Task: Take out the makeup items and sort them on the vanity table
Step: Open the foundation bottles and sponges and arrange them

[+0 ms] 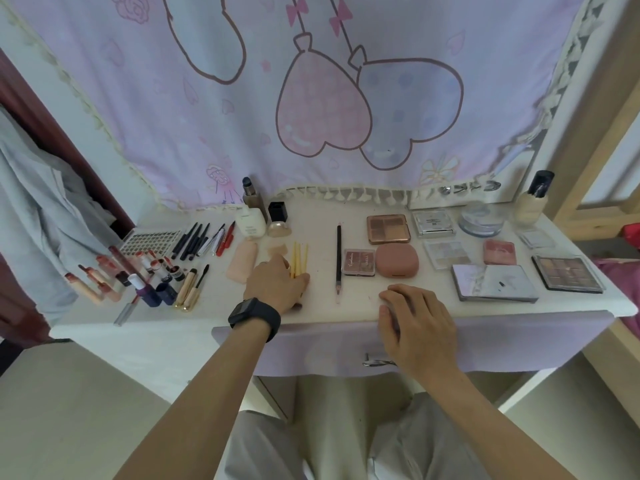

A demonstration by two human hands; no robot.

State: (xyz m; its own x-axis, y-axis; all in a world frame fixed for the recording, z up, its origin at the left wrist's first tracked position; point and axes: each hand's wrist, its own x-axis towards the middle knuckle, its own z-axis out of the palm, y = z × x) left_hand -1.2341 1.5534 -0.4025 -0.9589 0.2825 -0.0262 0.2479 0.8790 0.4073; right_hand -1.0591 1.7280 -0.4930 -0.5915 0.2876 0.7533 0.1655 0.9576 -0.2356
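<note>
Starting nearest, grey trouser legs (277, 445) are seen under the lilac drawer front (311, 344) of the white vanity table (207, 317).

- Right hand (415, 323): laid palm down on the table's front edge, fingers loosely bent. Whether anything is held beneath cannot be told.
- Left hand (277, 285), black wristwatch (254, 315) at the wrist: laid flat, fingers extended and apart, thumb side touching the near ends of the thin yellow sticks (299, 263).
- Centre: a long black pencil (338, 261) is laid pointing away. A peach sponge (242, 263) lies left of the left hand.
- Left group: red and nude lipstick tubes (138, 268) are clustered, with gold mascara tubes (188, 289) just beside them. Behind, a row of black liner pencils (192, 239) and a clear gridded tray (150, 240).
- Right group: a rounded pink compact (397, 260) touches a small reddish eyeshadow palette (359, 262). Further right are a marbled grey flat case (495, 282) and a large brown-toned palette (568, 273).
- Behind these: a rose-gold palette (388, 224), a silver box (433, 223) and a clear round jar (480, 220).
- Back row: a white bottle (250, 223) and a brown pump bottle (251, 195) are stood upright.
- Backdrop: a lilac cloth printed with heart balloons (329, 98) is hung behind. A grey garment (41, 202) hangs at far left.
</note>
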